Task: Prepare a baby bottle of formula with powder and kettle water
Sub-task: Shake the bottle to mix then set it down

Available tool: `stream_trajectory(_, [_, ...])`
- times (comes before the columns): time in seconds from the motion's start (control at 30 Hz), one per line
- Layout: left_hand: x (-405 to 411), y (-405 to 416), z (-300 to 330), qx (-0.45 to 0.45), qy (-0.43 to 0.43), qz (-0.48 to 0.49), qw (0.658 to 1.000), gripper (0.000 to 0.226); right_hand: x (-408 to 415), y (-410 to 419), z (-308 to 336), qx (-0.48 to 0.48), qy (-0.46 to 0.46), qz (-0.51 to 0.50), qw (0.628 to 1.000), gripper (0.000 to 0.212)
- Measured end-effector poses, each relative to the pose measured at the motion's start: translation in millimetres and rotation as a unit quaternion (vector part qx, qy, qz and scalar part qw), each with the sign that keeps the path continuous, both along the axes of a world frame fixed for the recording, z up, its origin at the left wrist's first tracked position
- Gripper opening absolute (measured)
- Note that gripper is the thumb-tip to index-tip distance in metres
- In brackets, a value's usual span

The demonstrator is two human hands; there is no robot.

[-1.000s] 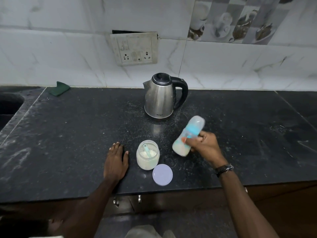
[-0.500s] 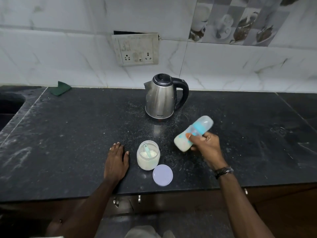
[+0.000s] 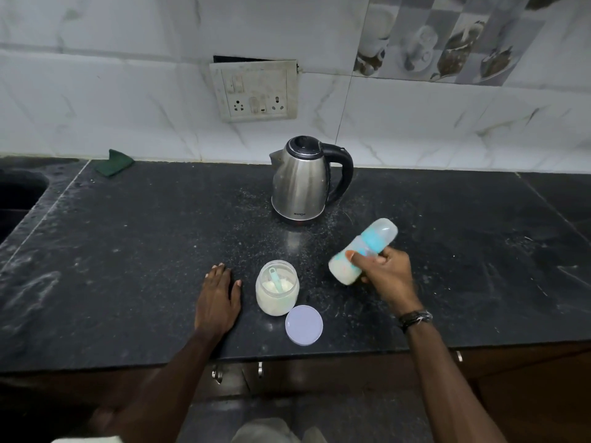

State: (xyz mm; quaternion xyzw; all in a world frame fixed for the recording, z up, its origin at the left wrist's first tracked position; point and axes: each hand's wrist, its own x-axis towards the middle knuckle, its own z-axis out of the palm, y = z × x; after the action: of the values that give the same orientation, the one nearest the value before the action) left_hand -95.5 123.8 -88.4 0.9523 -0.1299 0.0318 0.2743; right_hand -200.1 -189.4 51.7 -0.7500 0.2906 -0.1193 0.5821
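Observation:
My right hand (image 3: 385, 273) grips a capped baby bottle (image 3: 363, 249) with a blue collar and milky liquid inside. The bottle is held tilted above the counter, its cap pointing up and to the right. An open jar of formula powder (image 3: 277, 292) stands in the middle, a blue scoop (image 3: 275, 278) resting inside it. Its lilac lid (image 3: 303, 325) lies flat just in front of the jar. A steel kettle (image 3: 302, 179) with a black handle stands behind them. My left hand (image 3: 218, 300) rests flat on the black counter (image 3: 128, 251), left of the jar.
A green cloth (image 3: 113, 162) lies at the back left by the wall. A sink (image 3: 19, 193) opens at the far left. A wall socket panel (image 3: 254, 91) sits above the kettle. Spilled powder dusts the counter around the kettle. Cabinet handles (image 3: 217, 374) show under the counter's front edge.
My right hand has tipped the bottle further toward the right and raised it slightly, its motion blurred. My left hand, the jar, the lid and the kettle stay where they were.

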Motion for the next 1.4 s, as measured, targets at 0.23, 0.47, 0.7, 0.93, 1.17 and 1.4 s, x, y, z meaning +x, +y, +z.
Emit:
stream_trajectory(0.23, [-0.1, -0.9, -0.1, 0.001, -0.004, 0.002, 1.000, 0.042, -2.1, -0.4, -0.3, -0.001, 0.004, 0.000, 1.000, 0.036])
stream_trajectory(0.47, [-0.5, -1.0, -0.3, -0.001, -0.005, 0.002, 1.000, 0.041, -2.7, -2.1, 0.7, -0.013, 0.019, 0.014, 1.000, 0.044])
stream_trajectory(0.7, [-1.2, -0.6, 0.1, 0.003, -0.005, 0.003, 1.000, 0.050, -1.8, -1.5, -0.9, -0.007, -0.001, 0.010, 1.000, 0.043])
stream_trajectory(0.93, [-1.8, -1.0, 0.0, 0.005, -0.007, 0.004, 1.000, 0.041, -2.1, -1.3, 0.5, 0.003, -0.028, -0.007, 1.000, 0.040])
stream_trajectory(1.17, [-2.0, -0.6, 1.9, 0.001, -0.003, 0.001, 1.000, 0.040, -1.6, -5.7, -2.3, -0.009, -0.006, 0.009, 1.000, 0.041])
stream_trajectory(1.4, [-2.8, -1.4, 3.2, -0.002, -0.004, 0.003, 1.000, 0.041, 2.9, -5.3, 9.4, 0.078, -0.031, -0.008, 0.996, 0.032])
